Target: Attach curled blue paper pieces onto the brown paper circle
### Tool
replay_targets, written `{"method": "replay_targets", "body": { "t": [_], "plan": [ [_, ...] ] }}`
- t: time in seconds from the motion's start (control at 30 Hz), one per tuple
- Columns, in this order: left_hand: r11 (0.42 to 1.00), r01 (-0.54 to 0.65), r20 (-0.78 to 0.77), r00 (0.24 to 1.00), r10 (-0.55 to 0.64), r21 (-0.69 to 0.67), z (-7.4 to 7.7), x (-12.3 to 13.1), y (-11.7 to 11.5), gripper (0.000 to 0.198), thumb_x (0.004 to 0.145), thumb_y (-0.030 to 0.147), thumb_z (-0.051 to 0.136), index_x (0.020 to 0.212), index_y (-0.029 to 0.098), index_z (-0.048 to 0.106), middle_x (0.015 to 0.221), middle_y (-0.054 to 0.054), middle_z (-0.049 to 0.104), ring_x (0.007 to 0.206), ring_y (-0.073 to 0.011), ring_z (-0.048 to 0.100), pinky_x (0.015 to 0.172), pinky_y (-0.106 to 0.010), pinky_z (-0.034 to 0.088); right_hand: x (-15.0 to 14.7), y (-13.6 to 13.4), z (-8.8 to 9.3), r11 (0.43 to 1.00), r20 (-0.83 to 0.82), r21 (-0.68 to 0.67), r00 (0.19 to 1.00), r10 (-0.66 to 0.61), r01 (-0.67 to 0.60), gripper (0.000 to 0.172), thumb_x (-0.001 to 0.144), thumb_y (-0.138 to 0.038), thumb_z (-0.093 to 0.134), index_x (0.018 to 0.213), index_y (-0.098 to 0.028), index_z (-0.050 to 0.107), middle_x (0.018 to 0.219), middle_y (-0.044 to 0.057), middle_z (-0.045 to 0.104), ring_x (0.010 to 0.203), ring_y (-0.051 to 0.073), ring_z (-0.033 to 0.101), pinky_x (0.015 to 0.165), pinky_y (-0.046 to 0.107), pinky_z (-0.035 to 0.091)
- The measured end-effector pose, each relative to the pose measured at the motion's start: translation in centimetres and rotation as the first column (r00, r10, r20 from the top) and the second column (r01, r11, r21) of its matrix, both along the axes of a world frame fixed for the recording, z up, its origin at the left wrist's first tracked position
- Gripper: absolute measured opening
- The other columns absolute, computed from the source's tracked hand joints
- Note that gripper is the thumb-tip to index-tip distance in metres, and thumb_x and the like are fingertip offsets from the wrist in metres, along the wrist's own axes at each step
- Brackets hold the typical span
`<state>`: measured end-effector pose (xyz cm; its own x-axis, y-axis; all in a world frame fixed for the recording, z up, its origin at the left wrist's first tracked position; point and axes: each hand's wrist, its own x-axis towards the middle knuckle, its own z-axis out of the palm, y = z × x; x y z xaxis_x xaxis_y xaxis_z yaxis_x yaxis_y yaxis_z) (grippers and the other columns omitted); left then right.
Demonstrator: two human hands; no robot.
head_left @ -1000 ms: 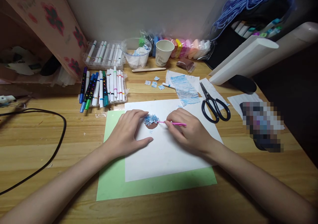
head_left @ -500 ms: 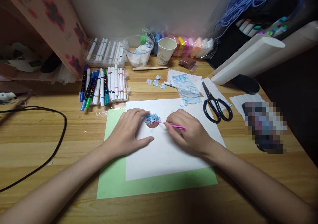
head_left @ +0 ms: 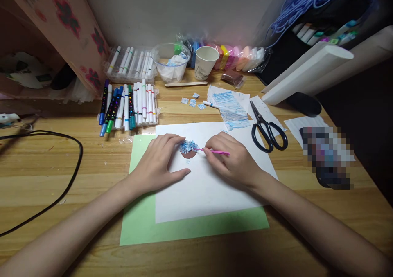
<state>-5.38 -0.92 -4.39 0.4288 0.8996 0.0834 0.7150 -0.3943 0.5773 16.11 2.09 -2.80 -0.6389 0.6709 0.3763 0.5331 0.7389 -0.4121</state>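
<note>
A white sheet [head_left: 202, 187] lies on a green sheet [head_left: 138, 219] on the wooden desk. On the white sheet sits a small brown disc [head_left: 188, 154] partly covered by crumpled blue-and-white paper bits [head_left: 188, 146]. My left hand [head_left: 159, 162] rests flat on the paper just left of the disc, fingers spread. My right hand [head_left: 233, 160] pinches a thin pink stick [head_left: 215, 151] whose tip touches the right edge of the paper bits.
Black scissors [head_left: 267, 129] lie right of the sheet, beside blue-scribbled paper [head_left: 231, 107] and small cut scraps [head_left: 192, 101]. Marker trays [head_left: 129, 105], a plastic bowl [head_left: 170, 62], a paper cup [head_left: 205, 62] and coloured clay packs [head_left: 236, 58] line the back. A black cable [head_left: 61, 166] loops at the left.
The pink stick's tip has shifted slightly along the paper bits, with my right hand moving a little. My left hand stays put.
</note>
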Motion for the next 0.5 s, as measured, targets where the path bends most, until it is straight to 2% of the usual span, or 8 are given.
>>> {"method": "replay_targets", "body": {
  "t": [0.5],
  "plan": [
    [1.0,0.004,-0.01,1.0,-0.004,-0.002,0.08,-0.01,0.06,0.06,0.073,0.04,0.066,0.124,0.022,0.04,0.122,-0.01,0.051,0.114,-0.0278,0.045,0.096,-0.043,0.036,-0.2,0.68,-0.08,0.988,-0.079,-0.149,0.996,-0.048,0.036,0.018,0.091,-0.018,0.041,0.074,-0.021,0.047,0.067,0.002,0.053,0.066,0.017,0.048,0.063,0.03,0.038]
  ]
}}
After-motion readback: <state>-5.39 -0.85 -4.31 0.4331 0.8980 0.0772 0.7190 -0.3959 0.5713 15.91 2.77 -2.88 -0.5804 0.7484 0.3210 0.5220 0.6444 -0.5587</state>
